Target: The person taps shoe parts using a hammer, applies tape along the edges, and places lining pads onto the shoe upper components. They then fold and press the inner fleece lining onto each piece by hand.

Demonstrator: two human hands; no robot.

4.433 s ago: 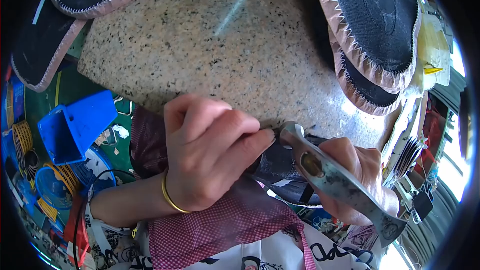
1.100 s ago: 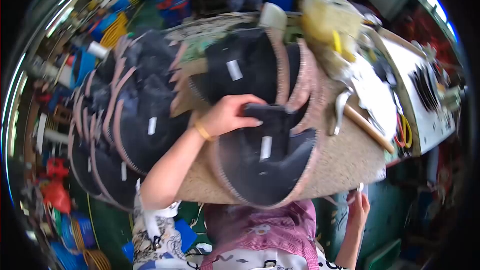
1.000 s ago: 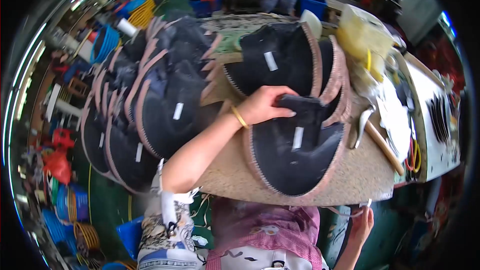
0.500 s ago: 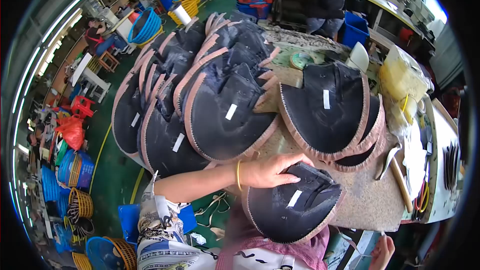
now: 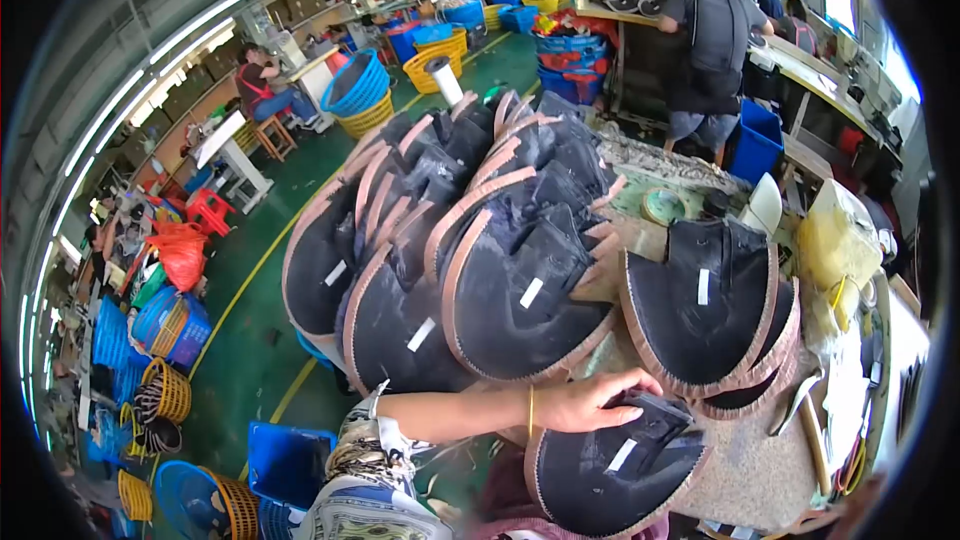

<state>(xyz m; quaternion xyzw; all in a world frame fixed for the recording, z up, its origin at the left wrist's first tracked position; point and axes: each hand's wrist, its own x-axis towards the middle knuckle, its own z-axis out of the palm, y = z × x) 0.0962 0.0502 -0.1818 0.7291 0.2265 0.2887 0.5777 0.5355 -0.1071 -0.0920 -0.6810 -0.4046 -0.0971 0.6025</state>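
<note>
My left hand [image 5: 592, 404] reaches in from the left, a yellow bangle on its wrist. Its thumb and fingers are closed on the upper edge of a black shoe upper [image 5: 590, 485], which has a pinkish notched rim and a white label. This piece is tilted at the table's near edge, in front of my body. Just beyond it lies a small stack of similar uppers [image 5: 690, 310]. To the left, overlapping rows of more uppers [image 5: 520, 310] spread out. A blurred shape at the lower right looks like part of my right hand [image 5: 862, 508]; its fingers are smeared.
The speckled tabletop [image 5: 745, 460] carries a tape roll [image 5: 663, 206], a yellowish plastic bag [image 5: 838, 235] and a wooden-handled tool [image 5: 815, 445] on the right. Blue bin [image 5: 290, 460] and baskets [image 5: 165, 390] stand on the green floor at left. A co-worker [image 5: 712, 40] stands beyond the table.
The view has tilted up, so the table and uppers sit lower and further right. My left hand keeps its hold on the same upper. My right hand has become blurred near the lower right edge.
</note>
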